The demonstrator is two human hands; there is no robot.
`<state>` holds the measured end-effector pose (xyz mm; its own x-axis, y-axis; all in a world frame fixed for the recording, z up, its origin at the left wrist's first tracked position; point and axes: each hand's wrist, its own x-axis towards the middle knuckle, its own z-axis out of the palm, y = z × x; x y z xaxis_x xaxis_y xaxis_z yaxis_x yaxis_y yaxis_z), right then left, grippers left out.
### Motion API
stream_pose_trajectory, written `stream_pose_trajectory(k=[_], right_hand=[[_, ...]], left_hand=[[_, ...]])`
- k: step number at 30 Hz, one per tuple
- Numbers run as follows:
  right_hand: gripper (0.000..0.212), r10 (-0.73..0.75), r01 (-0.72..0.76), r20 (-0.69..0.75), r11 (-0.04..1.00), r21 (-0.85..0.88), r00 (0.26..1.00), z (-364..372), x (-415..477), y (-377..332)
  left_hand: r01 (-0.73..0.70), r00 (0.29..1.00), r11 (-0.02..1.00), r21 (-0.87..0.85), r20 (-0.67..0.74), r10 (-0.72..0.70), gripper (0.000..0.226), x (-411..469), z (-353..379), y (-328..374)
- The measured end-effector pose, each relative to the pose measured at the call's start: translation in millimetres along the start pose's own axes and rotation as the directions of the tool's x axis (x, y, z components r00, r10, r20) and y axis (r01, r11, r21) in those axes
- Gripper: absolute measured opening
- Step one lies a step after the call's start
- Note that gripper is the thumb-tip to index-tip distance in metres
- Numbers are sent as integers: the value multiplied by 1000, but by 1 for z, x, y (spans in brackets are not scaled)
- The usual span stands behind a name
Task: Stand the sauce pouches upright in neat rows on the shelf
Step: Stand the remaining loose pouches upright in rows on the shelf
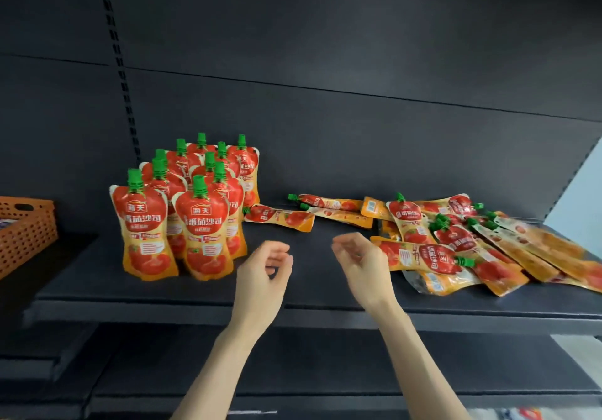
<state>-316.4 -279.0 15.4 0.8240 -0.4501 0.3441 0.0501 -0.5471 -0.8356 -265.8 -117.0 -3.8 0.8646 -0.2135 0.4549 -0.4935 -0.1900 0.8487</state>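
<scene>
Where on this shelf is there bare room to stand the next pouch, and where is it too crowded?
Bare shelf runs between the standing pouches and the heaped flat pouches, where the left hand and right hand hover. A strip along the front edge is also free. The right end is crowded.

Single head-worn view, forward and slightly down, close to the shelf (309, 289) front

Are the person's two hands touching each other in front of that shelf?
Apart. The head view shows a strip of dark shelf between the left hand and the right hand.
</scene>
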Motion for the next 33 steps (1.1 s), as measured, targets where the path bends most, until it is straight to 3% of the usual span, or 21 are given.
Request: stream_pose_trajectory(k=[9,12,15,18,21,25,28,33], right_hand=[[14,-16,21,58,996,-86,998,-14,96,42],[15,4,3,72,996,-92,997,-4,129,58],[18,29,-10,127,990,-143,992,7,162,70],[24,25,14,158,971,-238,987,16,195,79],[38,12,74,234,931,-356,972,26,218,85],[62,86,106,331,847,-521,940,32,233,95],[56,66,118,328,852,-509,942,30,235,104],[27,-54,219,351,866,-450,935,20,225,109]], left_hand=[[253,967,962,101,-18,-253,17,76,76,-25],[408,912,908,90,-92,-401,26,100,94,-51],[522,849,829,202,-215,-482,46,122,105,-64],[526,848,789,317,-272,-456,62,140,109,-67],[548,835,731,407,-210,-509,77,152,116,-76],[459,883,733,503,-168,-438,68,145,126,-86],[442,895,739,509,-189,-405,54,140,126,-89],[379,924,727,573,-193,-329,38,138,126,-89]])
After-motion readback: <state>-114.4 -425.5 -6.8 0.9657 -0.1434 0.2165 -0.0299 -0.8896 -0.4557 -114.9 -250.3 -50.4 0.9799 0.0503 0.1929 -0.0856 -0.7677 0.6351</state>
